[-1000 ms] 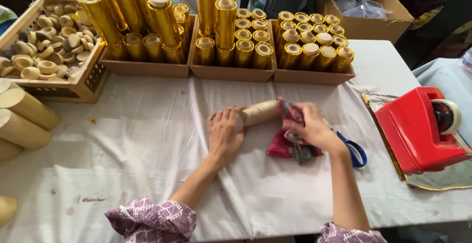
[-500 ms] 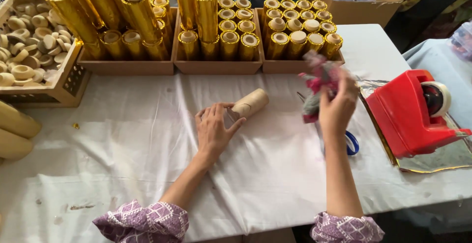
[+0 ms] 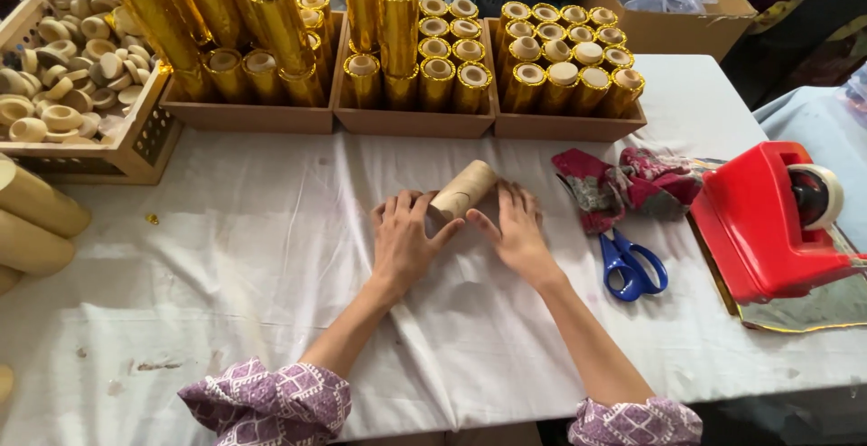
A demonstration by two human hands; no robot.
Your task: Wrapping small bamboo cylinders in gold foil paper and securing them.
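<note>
Now that the red cloth [image 3: 628,189] lies dropped, both flat, unclenched hands, left hand [image 3: 404,240] and right hand [image 3: 517,234], touch the cardboard tube [image 3: 462,190].

Hidden or cropped detail. The cardboard tube's [image 3: 462,190] near end lies behind both thumbs. Right of the tube, the red tape dispenser [image 3: 768,220] covers the foil sheet [image 3: 813,306], which the frame edge crops.
</note>
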